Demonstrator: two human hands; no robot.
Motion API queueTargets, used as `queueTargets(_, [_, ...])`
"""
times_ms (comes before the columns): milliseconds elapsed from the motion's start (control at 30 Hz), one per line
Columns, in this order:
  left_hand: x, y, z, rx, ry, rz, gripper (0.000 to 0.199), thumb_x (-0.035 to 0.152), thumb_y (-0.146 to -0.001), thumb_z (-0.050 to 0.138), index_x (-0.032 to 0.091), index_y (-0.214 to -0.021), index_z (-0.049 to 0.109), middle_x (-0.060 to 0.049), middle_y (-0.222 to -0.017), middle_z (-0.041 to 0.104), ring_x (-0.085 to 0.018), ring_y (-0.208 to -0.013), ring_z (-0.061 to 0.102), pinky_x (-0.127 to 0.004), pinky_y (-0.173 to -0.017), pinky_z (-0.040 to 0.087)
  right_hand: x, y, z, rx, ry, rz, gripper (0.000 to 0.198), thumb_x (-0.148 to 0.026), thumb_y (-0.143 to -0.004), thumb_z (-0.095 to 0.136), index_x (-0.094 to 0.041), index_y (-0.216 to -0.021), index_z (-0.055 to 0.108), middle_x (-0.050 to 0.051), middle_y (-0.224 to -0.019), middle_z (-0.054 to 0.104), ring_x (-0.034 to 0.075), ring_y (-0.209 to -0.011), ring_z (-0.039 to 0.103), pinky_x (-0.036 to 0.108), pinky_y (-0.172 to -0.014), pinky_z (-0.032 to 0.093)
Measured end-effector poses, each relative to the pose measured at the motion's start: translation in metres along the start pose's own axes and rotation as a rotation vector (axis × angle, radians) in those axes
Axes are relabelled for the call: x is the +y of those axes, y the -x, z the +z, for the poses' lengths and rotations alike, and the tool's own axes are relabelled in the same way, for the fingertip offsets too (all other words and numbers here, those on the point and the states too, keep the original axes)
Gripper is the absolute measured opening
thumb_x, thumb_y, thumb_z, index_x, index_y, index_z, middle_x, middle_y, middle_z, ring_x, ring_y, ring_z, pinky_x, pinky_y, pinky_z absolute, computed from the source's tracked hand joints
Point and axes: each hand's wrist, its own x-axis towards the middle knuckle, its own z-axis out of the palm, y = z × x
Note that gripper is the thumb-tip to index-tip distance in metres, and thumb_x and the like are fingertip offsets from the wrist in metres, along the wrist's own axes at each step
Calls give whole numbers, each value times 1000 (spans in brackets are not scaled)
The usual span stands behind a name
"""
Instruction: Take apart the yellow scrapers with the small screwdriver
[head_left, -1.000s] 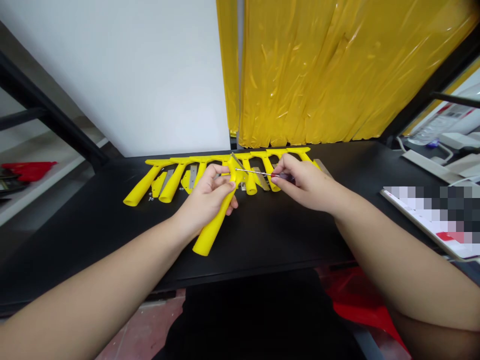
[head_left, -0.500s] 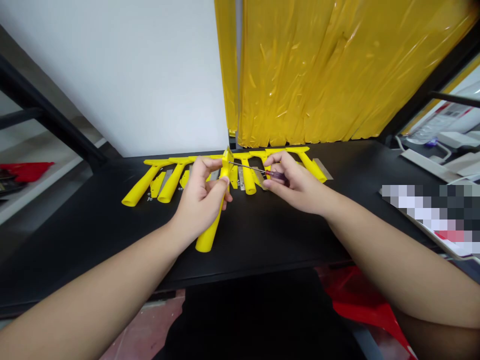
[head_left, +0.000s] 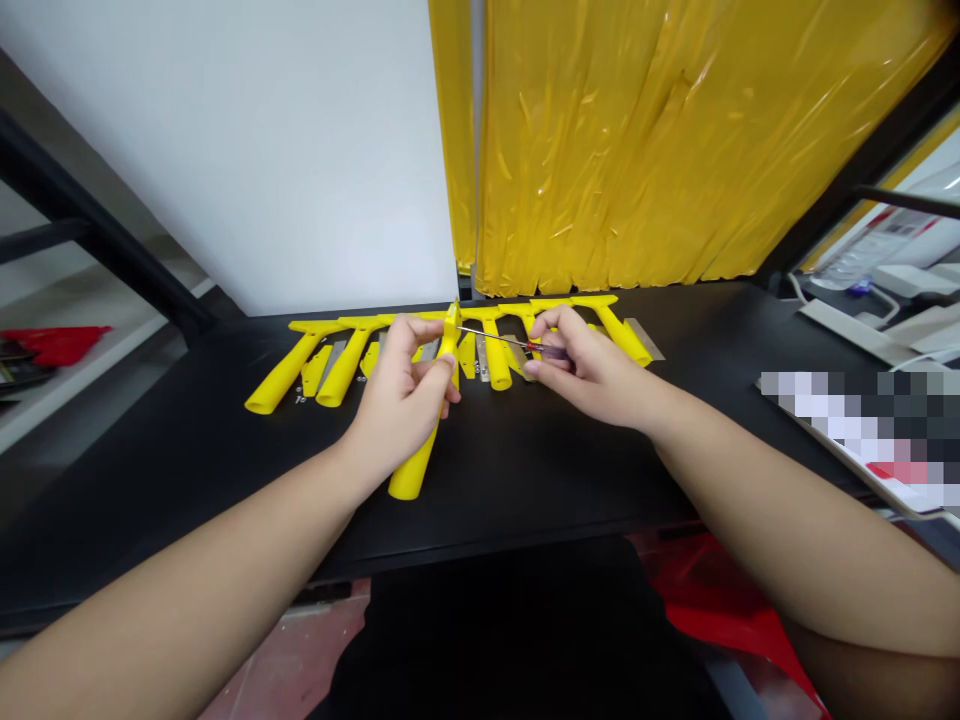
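Observation:
My left hand (head_left: 401,405) is closed around a yellow plastic scraper (head_left: 414,468), its hollow handle pointing down toward me and its head turned edge-on. Held in my right hand (head_left: 596,375) is a screwdriver (head_left: 551,351) with a dark purple handle and a red collar. The thin shaft reaches left, its tip at the scraper's head; a screw there is too small to make out. Behind my hands lies a row of several yellow scraper handles (head_left: 281,378), with loose yellow plates (head_left: 315,371), metal blades (head_left: 643,341) and small screws (head_left: 301,397) between them.
The black tabletop (head_left: 570,470) backs onto a white panel (head_left: 300,150) and a yellow plastic curtain (head_left: 637,150). Black frame posts (head_left: 127,240) stand at both sides. To the right are a pixelated flat item (head_left: 862,430) and a clear plastic bottle (head_left: 877,245).
The scraper has turned slightly in my left hand, showing its head narrower, and its handle end has shifted a little left. The screwdriver stays at the head.

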Motion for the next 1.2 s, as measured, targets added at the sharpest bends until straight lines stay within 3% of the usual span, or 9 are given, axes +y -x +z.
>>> queueTargets(100, [-2,0,0,-16,-38,4,29,24,-94,70,25,-118,53,-4,-116,67,-10,-60,67,-22,-48,51,3,-1,0,102,51,5,15,-37,-104,61,-25,-100,53,-1,-80,58,17,-69,51,32,-65,39])
queueTargets(233, [-6,0,-1,-51,-84,15,25,26,-99,65,26,-121,53,-4,-120,67,-9,-60,67,-22,-48,52,4,-6,0,99,38,70,47,-51,-112,42,-22,-80,60,2,-73,58,19,-71,54,33,-67,39])
queueTargets(333, [-6,0,-1,-54,-81,21,25,26,-99,65,26,-121,53,-4,-120,67,-9,-60,67,-22,-47,53,4,-4,0,63,-22,40,35,-50,-109,50,-21,-95,64,0,-76,57,17,-69,52,32,-65,39])
queueTargets(433, [-2,-2,-1,-22,-22,2,29,23,-94,70,25,-118,55,-5,-125,66,-9,-60,67,-21,-46,53,3,-1,0,51,-24,-17,21,-38,-101,66,-25,-112,54,-2,-81,56,16,-67,48,31,-64,40])
queueTargets(567, [1,-2,0,-15,9,-6,29,22,-91,72,25,-115,55,-6,-134,63,-7,-59,66,-20,-44,52,4,-3,-2,113,46,13,15,-37,-102,64,-24,-100,57,1,-85,62,18,-71,53,32,-67,41])
queueTargets(700, [-1,-2,0,-32,-13,2,26,21,-93,70,25,-114,56,-6,-135,64,-7,-59,66,-20,-46,53,6,-6,-1,63,76,64,38,-45,-110,47,-21,-86,65,2,-76,60,19,-72,54,35,-71,40])
queueTargets(900, [-1,-4,-1,0,13,-20,30,19,-88,73,24,-112,56,-7,-137,62,-6,-58,65,-19,-44,52,4,-2,2,4,39,5,18,-35,-104,61,-25,-113,48,-3,-78,57,17,-66,49,32,-64,38])
queueTargets(1033, [-4,-4,-1,-41,-22,18,22,22,-94,69,25,-109,54,-8,-141,60,-7,-59,66,-22,-44,53,2,-4,0,145,172,-4,12,-33,-103,60,-24,-101,53,4,-90,67,21,-80,60,34,-72,43])
queueTargets(1200, [-8,-4,-1,-58,-33,21,20,26,-95,67,24,-109,52,-9,-145,59,-7,-59,65,-20,-44,52,2,-6,2,117,138,52,43,-45,-111,41,-22,-77,57,3,-75,61,20,-72,55,36,-72,40])
